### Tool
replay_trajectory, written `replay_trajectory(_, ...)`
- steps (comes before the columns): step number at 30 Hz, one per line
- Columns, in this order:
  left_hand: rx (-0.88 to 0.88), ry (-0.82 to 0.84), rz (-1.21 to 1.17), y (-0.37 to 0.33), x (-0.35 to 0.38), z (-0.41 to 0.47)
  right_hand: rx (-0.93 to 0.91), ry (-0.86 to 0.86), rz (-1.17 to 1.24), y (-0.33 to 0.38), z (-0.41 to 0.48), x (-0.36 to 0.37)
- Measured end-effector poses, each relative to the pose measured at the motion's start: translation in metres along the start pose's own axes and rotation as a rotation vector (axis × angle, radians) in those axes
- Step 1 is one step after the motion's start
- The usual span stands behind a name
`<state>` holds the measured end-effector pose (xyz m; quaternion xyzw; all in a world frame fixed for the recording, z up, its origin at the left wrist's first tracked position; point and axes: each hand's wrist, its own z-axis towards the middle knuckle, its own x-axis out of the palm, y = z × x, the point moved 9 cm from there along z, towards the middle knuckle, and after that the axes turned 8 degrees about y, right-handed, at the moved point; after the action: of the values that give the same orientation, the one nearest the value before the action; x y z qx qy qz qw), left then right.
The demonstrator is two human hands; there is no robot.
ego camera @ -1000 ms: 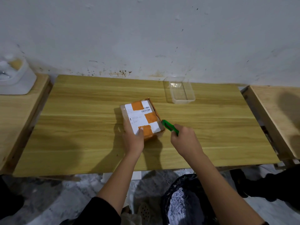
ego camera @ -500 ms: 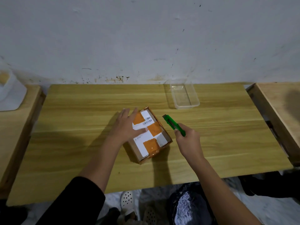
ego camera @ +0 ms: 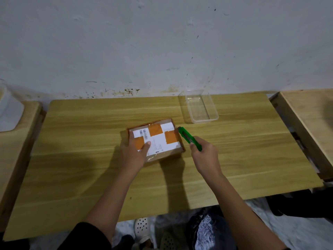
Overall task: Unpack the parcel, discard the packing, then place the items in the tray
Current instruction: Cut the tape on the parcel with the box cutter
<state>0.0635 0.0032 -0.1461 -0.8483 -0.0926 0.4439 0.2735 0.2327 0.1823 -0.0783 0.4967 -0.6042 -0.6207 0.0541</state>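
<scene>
A brown cardboard parcel (ego camera: pixel 163 139) with a white label and orange tape patches lies flat near the middle of the wooden table (ego camera: pixel 234 159). My left hand (ego camera: pixel 134 154) grips its near left corner, thumb on top. My right hand (ego camera: pixel 205 156) holds a green utility knife (ego camera: pixel 189 138), whose tip sits against the parcel's right edge. A clear plastic tray (ego camera: pixel 201 107) stands empty at the back of the table, right of the parcel.
A black bag with a crumpled light lining (ego camera: pixel 207 230) sits on the floor below the table's front edge. Another wooden table (ego camera: pixel 310 120) adjoins on the right. A white appliance (ego camera: pixel 9 112) rests on the left side table. The wall runs close behind.
The parcel was turned on the table so its long side now runs left to right. My left hand shifted from flat on top to gripping its near left corner. The knife stays at its right edge.
</scene>
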Motion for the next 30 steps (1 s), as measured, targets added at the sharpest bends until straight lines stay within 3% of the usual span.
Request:
replay_trajectory(9, 0.092, -0.010, -0.263, 0.007, 0.021, -0.004, -0.026, 0.023, -0.246, 0.008, 0.012, 0.011)
replay_trajectory(21, 0.035, -0.091, -0.299, 0.009, 0.025, -0.006, 0.011, 0.156, -0.581, 0.027, 0.007, 0.015)
replay_trajectory(30, 0.031, -0.084, -0.290, 0.008, 0.026, -0.004, 0.001, 0.160, -0.606, 0.007, -0.018, 0.007)
